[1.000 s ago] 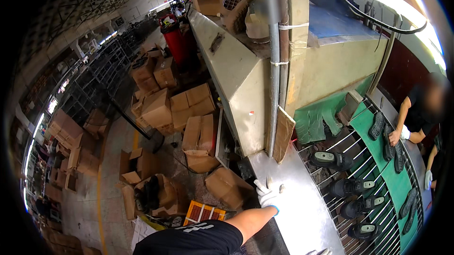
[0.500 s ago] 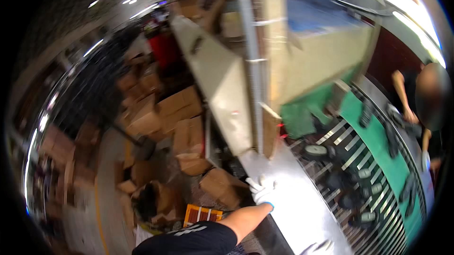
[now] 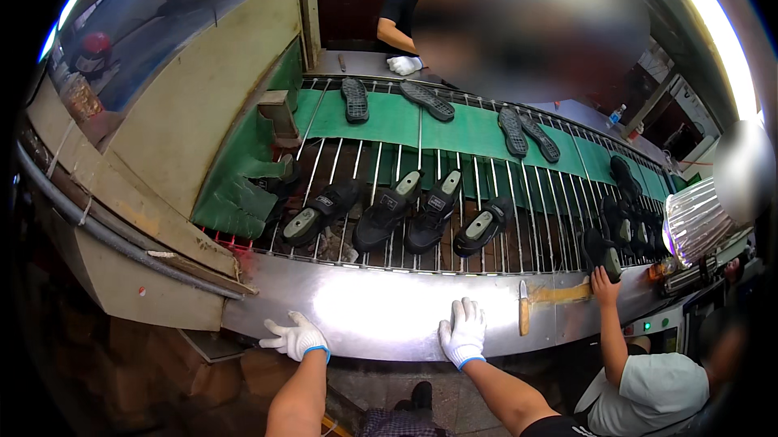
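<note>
My left hand [image 3: 297, 335], in a white knit glove with a blue cuff, is on the shiny metal ledge [image 3: 389, 338] with its fingers spread. My right hand [image 3: 465, 330], gloved alike, lies on the same ledge to the right, fingers stretched out. Neither holds anything. To the right of my right hand lies a knife [image 3: 523, 311] with a wooden handle. Beyond the ledge, black shoes [image 3: 432, 212] with pale lasts in them rest on a conveyor of metal rods [image 3: 531, 230].
A green strip [image 3: 478, 133] along the conveyor carries several black soles [image 3: 354, 100]. A beige housing [image 3: 190, 85] stands at the left. Across the conveyor is a person with a white-gloved hand [image 3: 404, 64]. At the right, a co-worker's hand [image 3: 602, 285] touches a black shoe [image 3: 598, 252].
My view has swung right, from the cartons and aisle to the conveyor. Both my gloved hands now show fully on the ledge; before, one was mostly cut off at the lower edge.
</note>
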